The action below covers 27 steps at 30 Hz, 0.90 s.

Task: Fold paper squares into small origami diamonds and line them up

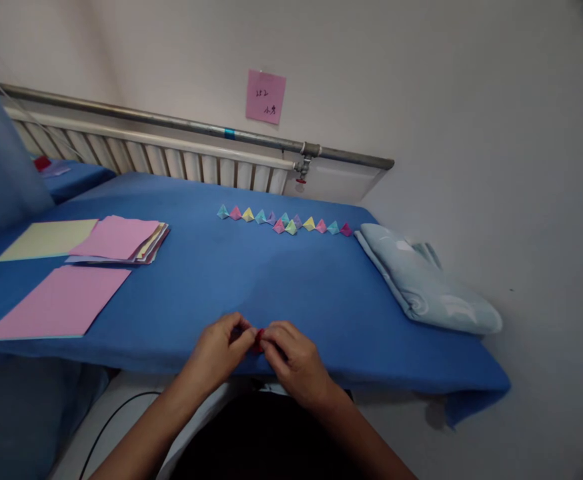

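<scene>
Between my two hands, just over the front edge of the blue-covered table (206, 280), is a small piece of red folded paper (258, 341). My left hand (223, 347) pinches it from the left, thumb and forefinger together. From the other side my right hand (293, 357) grips it with bent fingers. The fingers cover most of the paper, so its exact shape is hidden. Farther back, a row of small folded paper pieces (309, 223) in pink, yellow, teal, green and purple runs across the cloth.
At left lie a pile of coloured paper (116, 237), yellow sheets (46, 239) and large pink sheets (59, 302). A folded light-blue blanket (421, 287) rests at the right end. Behind stand a radiator (171, 160) and a metal pipe (171, 121); a pink note (265, 97) hangs above.
</scene>
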Available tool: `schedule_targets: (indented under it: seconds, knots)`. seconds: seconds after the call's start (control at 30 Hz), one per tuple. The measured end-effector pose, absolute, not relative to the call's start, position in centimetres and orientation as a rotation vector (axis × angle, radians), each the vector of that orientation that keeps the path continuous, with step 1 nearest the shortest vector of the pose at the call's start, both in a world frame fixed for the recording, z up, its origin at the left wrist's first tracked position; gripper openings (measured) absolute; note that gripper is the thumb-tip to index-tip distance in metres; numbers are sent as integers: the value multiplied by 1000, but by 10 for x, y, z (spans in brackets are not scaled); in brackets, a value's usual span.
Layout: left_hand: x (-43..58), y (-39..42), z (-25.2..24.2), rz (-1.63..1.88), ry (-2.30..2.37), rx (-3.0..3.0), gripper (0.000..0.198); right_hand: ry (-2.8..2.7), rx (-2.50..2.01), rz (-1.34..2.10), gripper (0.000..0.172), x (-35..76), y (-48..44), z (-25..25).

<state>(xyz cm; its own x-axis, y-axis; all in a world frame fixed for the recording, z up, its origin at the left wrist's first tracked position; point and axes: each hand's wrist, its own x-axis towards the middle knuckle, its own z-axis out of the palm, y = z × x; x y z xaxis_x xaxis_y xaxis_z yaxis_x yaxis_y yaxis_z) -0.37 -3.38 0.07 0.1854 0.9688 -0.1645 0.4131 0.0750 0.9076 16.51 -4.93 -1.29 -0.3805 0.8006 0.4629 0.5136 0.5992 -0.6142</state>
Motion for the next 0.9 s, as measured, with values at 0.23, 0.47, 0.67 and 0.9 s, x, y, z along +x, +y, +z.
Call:
schedule_targets:
  seconds: [0.23,0.47,0.67,0.9]
  knots:
    - [1,-32,6,576,1591,1685,13,-2091,-1054,459,17,165,-50,-14]
    - [-1,-27,16,485,1695,1743,14,-2161,-1107,455,16,166,-51,-16]
    - [-3,-22,17,394,1698,1828,17,-2204,-1095,398,16,165,-51,-19]
    - [-1,-14,15,289,1748,1881,20,-2237,-1063,326,15,168,-53,-19]
